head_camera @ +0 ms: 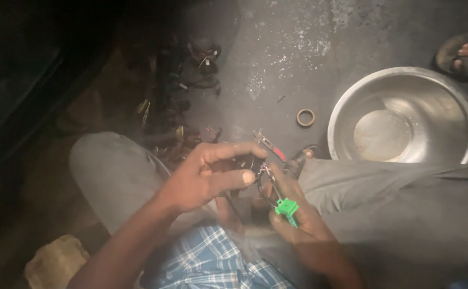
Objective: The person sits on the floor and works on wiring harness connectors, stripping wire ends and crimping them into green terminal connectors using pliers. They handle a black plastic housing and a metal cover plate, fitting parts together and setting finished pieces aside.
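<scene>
the left hand point(207, 176) sits at the centre of the frame, its grip pinched together on a thin dark wire loop point(259, 172). just right of it and lower, the right hand point(298, 214) has its grip clamped on a small green plastic connector point(287, 207), from which the wires run up toward the left fingers. both hands work over the lap, above grey trousers point(394, 203) and a blue checked shirt point(212, 262).

the light is poor and the wires are thin, so a pull from the left hand could, in my judgement, slip a lead out of the connector or let the small part drop into the dark gap between the knees. blur hides exactly how the wires seat in the connector.

small pliers with red handles point(270, 145) lie on the floor just above the hands, tips pointing to the upper left. a small metal ring point(305, 117) lies on the concrete floor point(298, 48) above them. a steel bowl point(405, 115) sits at the right, close to the knee, where an elbow could knock it. a heap of dark wiring point(175, 101) lies at upper centre-left. another person's sandalled foot point(466, 53) shows in the upper right corner.
</scene>
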